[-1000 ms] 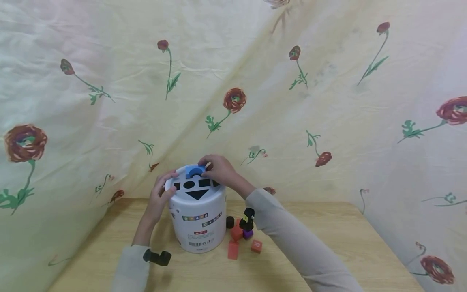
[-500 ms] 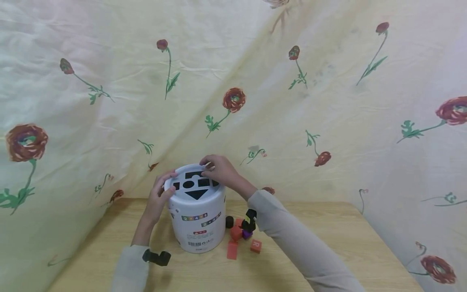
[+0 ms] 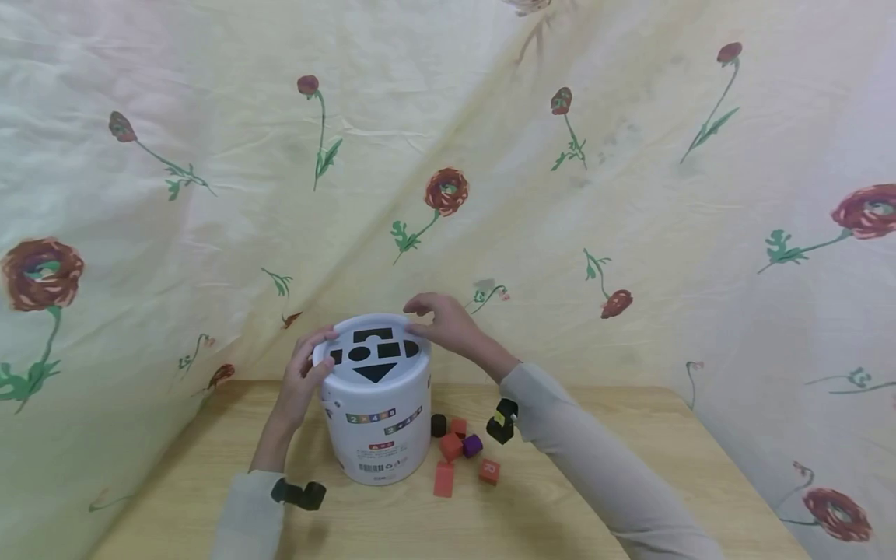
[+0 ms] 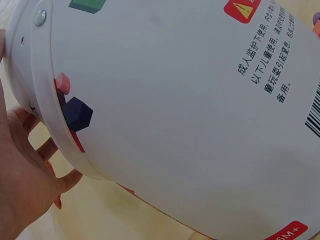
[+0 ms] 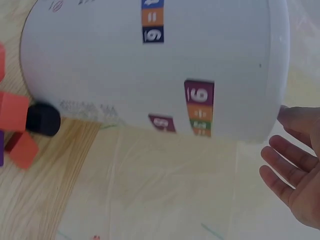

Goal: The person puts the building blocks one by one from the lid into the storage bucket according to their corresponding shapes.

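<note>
A white bucket (image 3: 378, 420) stands upright on the table, its lid (image 3: 343, 342) pierced by dark shaped holes: an arch, a circle, a triangle and several others. My left hand (image 3: 306, 369) rests on the lid's left edge, thumb and fingers spread apart at the rim. In the left wrist view the fingers of that hand (image 4: 27, 170) reach behind the bucket's top. At the right back edge of the lid hovers my right hand (image 3: 451, 323), its thumb close to the rim. Seen from the right wrist, the hand (image 5: 300, 170) has loosely bent fingers and holds nothing.
Right of the bucket lie loose blocks: a black cylinder (image 3: 438, 425), a purple piece (image 3: 472, 445), a red block (image 3: 451, 446), a flat red one (image 3: 444, 479) and a red cube (image 3: 489, 470) with a letter. A flowered cloth (image 3: 518, 233) hangs behind the wooden table (image 3: 602, 467).
The blue arch block at the arch hole one second ago is gone from view, leaving the hole dark. My right hand has moved right, off the hole. The left hand stays at the rim.
</note>
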`<state>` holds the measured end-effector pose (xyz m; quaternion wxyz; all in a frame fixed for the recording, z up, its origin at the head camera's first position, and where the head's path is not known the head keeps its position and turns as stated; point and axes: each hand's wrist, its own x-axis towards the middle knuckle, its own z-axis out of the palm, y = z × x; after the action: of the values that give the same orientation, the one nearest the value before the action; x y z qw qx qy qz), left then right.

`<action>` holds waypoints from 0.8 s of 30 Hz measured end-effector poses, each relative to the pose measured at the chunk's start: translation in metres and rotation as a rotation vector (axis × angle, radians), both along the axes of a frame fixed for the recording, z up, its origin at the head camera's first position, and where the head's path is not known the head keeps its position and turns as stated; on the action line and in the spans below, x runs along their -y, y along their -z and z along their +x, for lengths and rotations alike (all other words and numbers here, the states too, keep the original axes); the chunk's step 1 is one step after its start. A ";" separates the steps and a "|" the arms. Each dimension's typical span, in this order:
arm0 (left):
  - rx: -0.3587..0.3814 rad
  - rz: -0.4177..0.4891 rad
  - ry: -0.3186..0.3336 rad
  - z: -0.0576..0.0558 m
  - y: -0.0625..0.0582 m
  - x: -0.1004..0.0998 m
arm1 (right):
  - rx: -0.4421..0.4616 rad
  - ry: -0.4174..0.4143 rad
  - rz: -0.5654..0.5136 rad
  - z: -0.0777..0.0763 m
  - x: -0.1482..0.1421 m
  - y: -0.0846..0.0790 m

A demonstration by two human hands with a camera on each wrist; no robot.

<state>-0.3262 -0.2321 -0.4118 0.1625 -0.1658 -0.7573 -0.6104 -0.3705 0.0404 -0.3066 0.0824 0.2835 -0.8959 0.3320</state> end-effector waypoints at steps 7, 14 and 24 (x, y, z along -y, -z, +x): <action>-0.003 0.005 0.007 0.001 -0.001 0.001 | -0.010 -0.011 0.027 0.006 -0.028 0.003; 0.007 0.005 0.008 0.001 0.001 0.001 | -0.047 -0.030 0.091 0.015 -0.055 0.017; 0.001 -0.001 0.009 0.002 0.001 0.000 | -0.030 -0.039 0.193 0.028 -0.083 0.051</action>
<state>-0.3238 -0.2318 -0.4127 0.1594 -0.1689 -0.7568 -0.6110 -0.3424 0.1230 -0.3574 0.0617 0.3125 -0.9166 0.2415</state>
